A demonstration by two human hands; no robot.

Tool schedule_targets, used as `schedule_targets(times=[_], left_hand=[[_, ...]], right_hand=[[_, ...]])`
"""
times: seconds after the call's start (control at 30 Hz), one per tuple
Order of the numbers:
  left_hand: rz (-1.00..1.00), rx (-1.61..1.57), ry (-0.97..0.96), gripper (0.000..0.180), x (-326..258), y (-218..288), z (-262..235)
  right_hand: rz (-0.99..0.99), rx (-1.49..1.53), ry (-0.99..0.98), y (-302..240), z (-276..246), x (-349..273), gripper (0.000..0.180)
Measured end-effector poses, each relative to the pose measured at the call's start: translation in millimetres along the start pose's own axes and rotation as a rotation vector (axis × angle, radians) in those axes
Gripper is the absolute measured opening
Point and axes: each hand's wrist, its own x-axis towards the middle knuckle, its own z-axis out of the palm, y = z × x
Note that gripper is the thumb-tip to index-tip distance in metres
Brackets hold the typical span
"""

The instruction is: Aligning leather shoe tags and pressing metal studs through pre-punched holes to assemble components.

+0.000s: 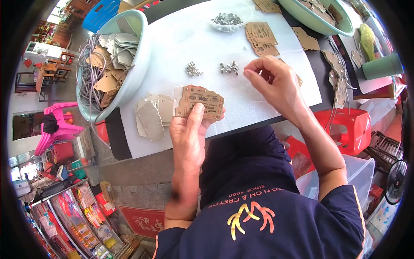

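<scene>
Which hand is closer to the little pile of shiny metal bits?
Right. The right hand hovers just beside the metal bits; the left hand is lower down, holding a brown tag.

A single fisheye view looks from the person's head steeply down and forward, close over the white-covered table point(194, 39) and the person's own chest. Both forearms enter from the lower edge. Straight lines bend near the dark round rim, where surrounding shop floor shows.

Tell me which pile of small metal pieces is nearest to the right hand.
The loose pile just left of the right hand. The other loose pile lies further left, and the third sits in a clear dish.
</scene>
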Motion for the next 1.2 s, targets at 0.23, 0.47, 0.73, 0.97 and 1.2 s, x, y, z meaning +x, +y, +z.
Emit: schedule_targets(times=[0.23,0.47,0.73,0.97,1.2], left_hand=[[0.034,0.009,0.000,0.029,1.0,-0.3,3.9],[0.028,-0.008,-0.011,0.029,0.8,0.1,2.2],[0.027,0.009,-0.002,0.029,1.1,0.6,0.6],[0.023,0.001,-0.024,0.030,2.0,-0.5,1.0],[0.040,-0.003,-0.014,0.031,2.4,-2.2,0.5]], right_hand=[[-0.194,-0.484,0.019,10.0,9.0,15.5,0.023],[-0.215,-0.616,0.040,8.2,22.0,11.5,0.021],[-0.432,-0.593,-0.060,10.6,13.8,8.4,0.010],[-0.409,-0.438,-0.201,5.8,-8.5,2.8,0.011],[-0.219,-0.279,-0.111,13.0,-8.7,13.1,0.014]])
